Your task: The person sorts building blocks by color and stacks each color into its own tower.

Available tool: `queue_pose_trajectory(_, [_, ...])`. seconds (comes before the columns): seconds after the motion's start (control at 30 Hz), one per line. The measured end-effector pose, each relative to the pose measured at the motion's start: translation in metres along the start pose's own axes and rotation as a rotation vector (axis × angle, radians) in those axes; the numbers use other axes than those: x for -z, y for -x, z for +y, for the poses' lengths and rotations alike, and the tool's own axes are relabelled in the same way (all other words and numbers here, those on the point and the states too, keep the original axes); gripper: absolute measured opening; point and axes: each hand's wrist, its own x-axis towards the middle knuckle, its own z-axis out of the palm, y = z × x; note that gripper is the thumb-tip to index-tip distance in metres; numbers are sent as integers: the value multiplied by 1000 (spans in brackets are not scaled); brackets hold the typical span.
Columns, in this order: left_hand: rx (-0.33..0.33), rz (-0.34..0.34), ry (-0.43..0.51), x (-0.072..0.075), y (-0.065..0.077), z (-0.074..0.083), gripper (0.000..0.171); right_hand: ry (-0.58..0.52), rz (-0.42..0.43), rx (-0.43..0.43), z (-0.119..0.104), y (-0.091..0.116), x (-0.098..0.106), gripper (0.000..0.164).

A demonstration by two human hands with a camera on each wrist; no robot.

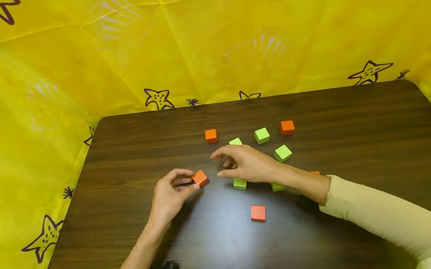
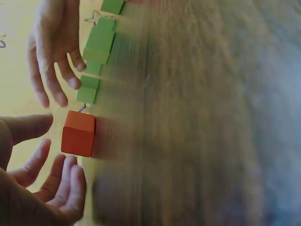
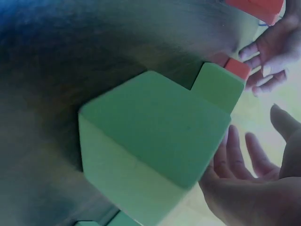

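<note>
My left hand [image 1: 170, 196] lies around the near-left side of an orange block [image 1: 200, 178] on the dark wooden table. In the left wrist view, thumb and fingers are spread beside this orange block [image 2: 79, 134] without pinching it. To the right, my right hand [image 1: 248, 162] hovers with loosely bent fingers and nothing between them. Beneath and behind it, green blocks show partly: one green block [image 1: 235, 142] past the knuckles, another green block [image 1: 240, 184] below the palm. In the right wrist view a large green block [image 3: 155, 127] stands close to the camera, hiding part of that hand.
Further back stand an orange block [image 1: 211, 136], a green block [image 1: 262, 136] and another orange block [image 1: 287, 128]. One green block [image 1: 283, 153] sits behind the right forearm, which partly covers others. A red-orange block [image 1: 258, 213] lies nearer the front. Yellow patterned cloth [image 1: 205, 42] borders the table.
</note>
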Motion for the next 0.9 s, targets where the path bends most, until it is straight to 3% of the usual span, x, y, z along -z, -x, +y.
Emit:
queue_pose_trajectory(0.13, [57,-12,11,-1,-2,1,35,23,-33,-23,-2,-4,-1,46])
queue_pose_trajectory(0.27, [74,-15,8,-2,-4,0,34,21,-53,-24,-3,-10,-4,45])
queue_pose_trajectory(0.77, [72,-13,-24,-2,-7,-2,34,53,-162,-36,-6,-29,-18,34])
queue_pose_trajectory(0.9, [65,-19,-16,-3,-7,-2,34,71,-158,-29,-7,-31,-19,30])
